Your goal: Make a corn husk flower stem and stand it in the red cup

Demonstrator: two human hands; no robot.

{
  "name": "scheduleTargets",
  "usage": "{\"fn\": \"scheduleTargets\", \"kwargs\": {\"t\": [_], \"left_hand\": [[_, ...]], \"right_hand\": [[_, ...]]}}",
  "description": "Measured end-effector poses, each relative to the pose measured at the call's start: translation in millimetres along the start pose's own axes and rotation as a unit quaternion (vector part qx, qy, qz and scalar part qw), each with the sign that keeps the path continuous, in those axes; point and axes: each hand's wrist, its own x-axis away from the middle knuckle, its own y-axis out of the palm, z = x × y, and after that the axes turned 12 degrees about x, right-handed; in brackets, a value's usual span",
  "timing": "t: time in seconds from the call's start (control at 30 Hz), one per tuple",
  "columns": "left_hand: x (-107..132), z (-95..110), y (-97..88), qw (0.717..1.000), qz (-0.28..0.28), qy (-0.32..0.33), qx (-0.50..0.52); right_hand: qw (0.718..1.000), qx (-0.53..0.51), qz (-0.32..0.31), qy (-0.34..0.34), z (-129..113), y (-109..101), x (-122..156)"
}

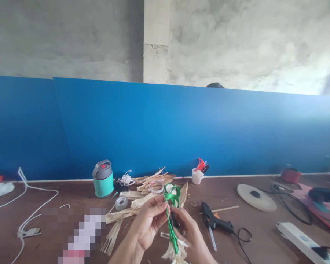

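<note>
Both hands are up over the desk (264,234), low in view. Left hand (145,225): grip closed, thumb and fingers pinching green ribbon (172,234). Right hand (188,231): grip also together on the same ribbon, just below. Ribbon runs down to a bundle of dried corn husk (174,253) at the bottom edge, looped at the top. Loose corn husks (151,182) lie just past the hands, near a clear tape roll (121,202). Black glue gun (216,220) sits right of the right hand. Teal flask (103,179) stands back against the blue board (154,128).
</note>
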Motion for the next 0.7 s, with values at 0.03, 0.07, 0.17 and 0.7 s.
{"fn": "scheduleTargets", "kwargs": {"t": [0.03, 0.07, 0.17, 0.7], "left_hand": [[-0.1, -0.3, 0.1, 1.0, 0.005, 0.003, 0.0], [-0.3, -0.5, 0.0, 1.0, 0.01, 0.007, 0.0], [-1.1, -1.4, -0.9, 1.0, 0.009, 0.011, -0.008], [-3.4, 0.5, -7.8, 0.998, -0.032, -0.022, -0.041]], "right_hand": [[1.0, 0.002, 0.0, -0.007, -1.9, -0.7, -0.6], [1.0, 0.002, 0.001, -0.012, -3.5, -1.0, -1.0], [1.0, 0.008, 0.014, -0.017, -5.9, 0.2, -1.2], [0.987, 0.073, 0.122, -0.077, 23.4, 8.2, 18.1]]}}
